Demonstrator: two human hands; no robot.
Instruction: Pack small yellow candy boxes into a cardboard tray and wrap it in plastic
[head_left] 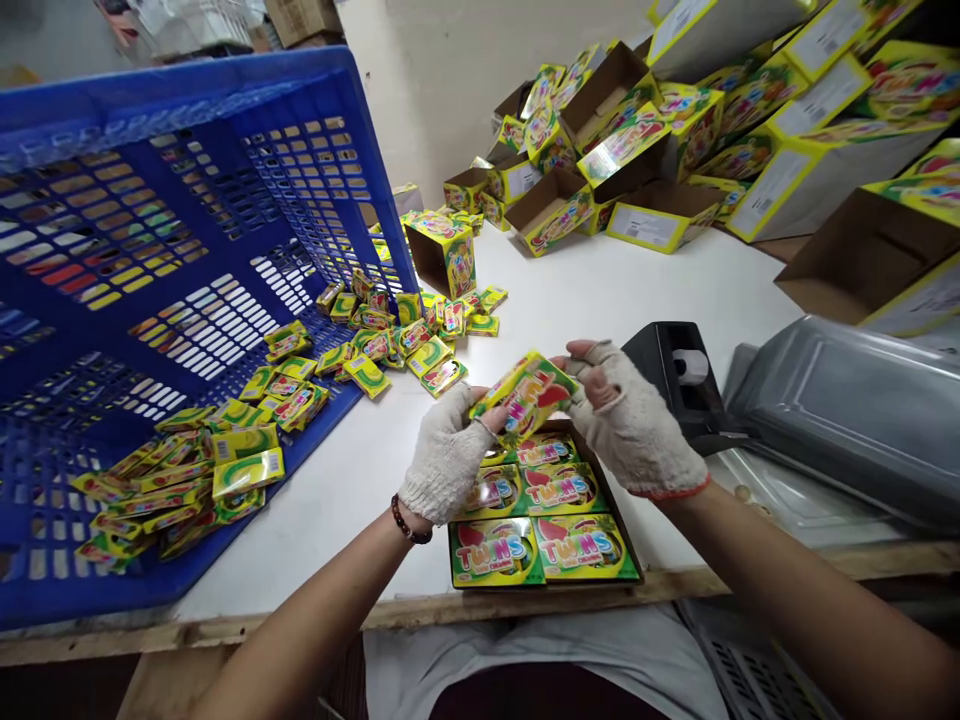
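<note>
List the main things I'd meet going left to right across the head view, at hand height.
Blue slotted plastic crate, white-gloved left hand, yellow-and-green printed packet, white-gloved right hand, grey see-through plastic container.

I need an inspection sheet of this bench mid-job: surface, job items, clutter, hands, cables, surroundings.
Surface: white table, wooden front edge.
Job items: Twins pack held above an open box holding rows of packs.
Clutter: loose packs in and beside the blue crate; see-through tub at right.
Hands: gloved left hand grips the Twins pack; gloved right hand at its far end.
Cables: nothing seen.
Surroundings: piled cartons, pale wall.
</note>
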